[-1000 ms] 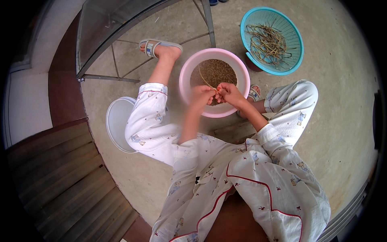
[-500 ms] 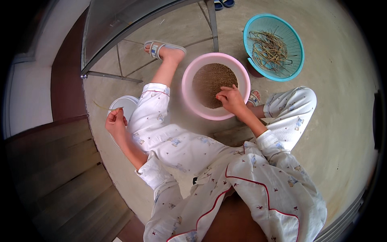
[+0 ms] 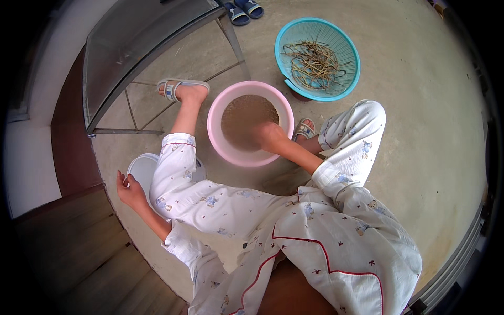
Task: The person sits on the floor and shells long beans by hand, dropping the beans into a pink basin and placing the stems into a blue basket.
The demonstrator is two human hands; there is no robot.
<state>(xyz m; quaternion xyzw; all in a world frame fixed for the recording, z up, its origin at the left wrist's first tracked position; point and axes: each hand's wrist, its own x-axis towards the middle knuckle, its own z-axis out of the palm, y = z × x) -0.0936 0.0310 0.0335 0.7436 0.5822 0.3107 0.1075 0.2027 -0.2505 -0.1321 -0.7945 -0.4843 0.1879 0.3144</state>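
While the left hand (image 3: 132,193) hangs out at the person's left side, just beside the white bucket (image 3: 140,169), the right hand (image 3: 271,137) is over the near right part of the pink basin (image 3: 216,119). The left fingers are loosely bent and parted, with nothing visible between them. The right hand is blurred, so I cannot tell whether its fingers are clenched, loose or grasping something.

Inside the basin, which sits on the concrete floor (image 3: 430,136) between the person's feet, lies a broad layer of small brown grains (image 3: 247,113); the part nearest the right hand is smeared by the blur. Beyond the basin and to its right is a round blue-green basket (image 3: 342,48) with slotted sides. Thin, dry, brownish pods (image 3: 315,64) lie in a tangled heap inside it.

The bucket is partly hidden behind the person's left leg, which is bent out to the side. Both feet wear striped sandals, the left sandal (image 3: 185,83) near the metal-framed table (image 3: 142,50) and the right sandal (image 3: 303,131) close beside the basin. A pair of dark blue slippers (image 3: 237,14) rests on the floor near the table's far end. The person wears white clothes (image 3: 346,249) with small printed figures and red piping.
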